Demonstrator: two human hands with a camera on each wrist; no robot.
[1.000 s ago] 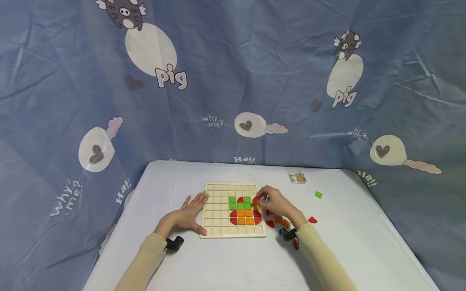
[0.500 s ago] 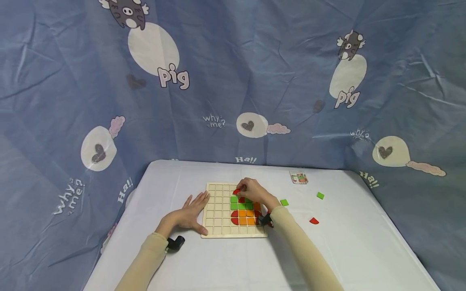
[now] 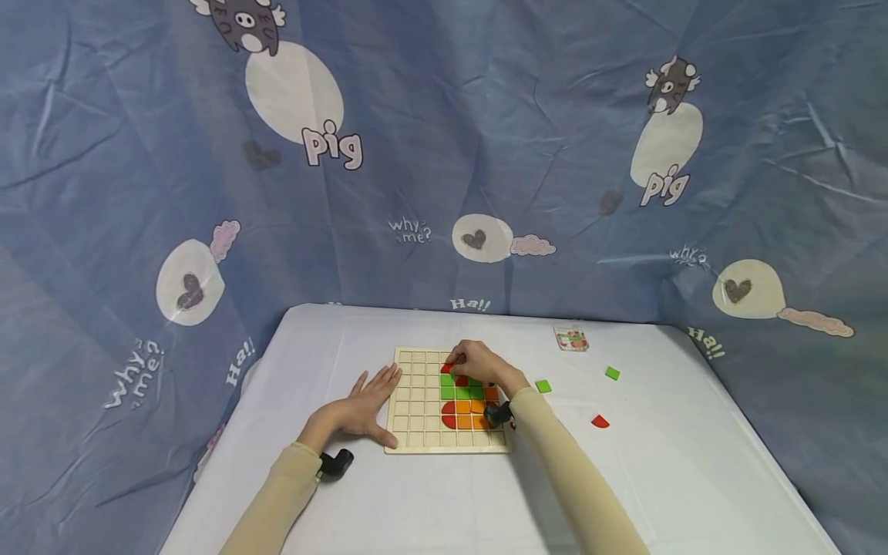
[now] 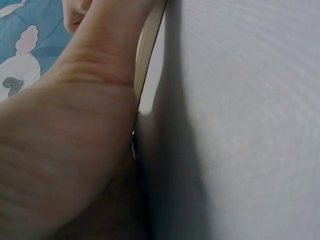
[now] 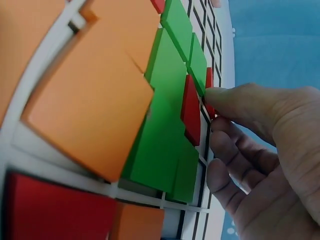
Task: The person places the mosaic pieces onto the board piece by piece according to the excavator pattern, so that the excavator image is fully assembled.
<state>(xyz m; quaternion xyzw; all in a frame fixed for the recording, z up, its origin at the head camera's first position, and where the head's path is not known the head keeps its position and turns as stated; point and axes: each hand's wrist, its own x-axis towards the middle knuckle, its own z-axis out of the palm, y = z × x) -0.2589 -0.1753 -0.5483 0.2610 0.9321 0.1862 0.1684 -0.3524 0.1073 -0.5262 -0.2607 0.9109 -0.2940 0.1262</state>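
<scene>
Blue cloth [image 3: 416,116] printed with pigs and lettering hangs behind a white-covered table [image 3: 416,509], on which a pale gridded board [image 3: 412,439] lies near the middle. The left hand [image 3: 364,408], at the board's 9 o'clock, spreads wide, its thumb and fingertips touching that edge. The right hand [image 3: 479,361], over the board's 1 o'clock, is narrowed to a pinch: thumb and finger hold a red piece [image 3: 446,368] at the board's 12 o'clock, just beyond the group of green tiles [image 3: 447,393]. From the board's centre toward 4 o'clock lie orange tiles [image 3: 463,422], one of them askew to the grid, with a rounded red pair [image 3: 449,415] beside them at their 9 o'clock. Off the board, toward 3 o'clock, rest a near green square [image 3: 543,386], a farther green square [image 3: 613,373] and a loose red wedge [image 3: 600,422]; a picture card [image 3: 572,339] lies toward 2 o'clock. Beige sleeves [image 3: 572,470] reach the wrists, each bearing a small black camera [image 3: 336,464].
</scene>
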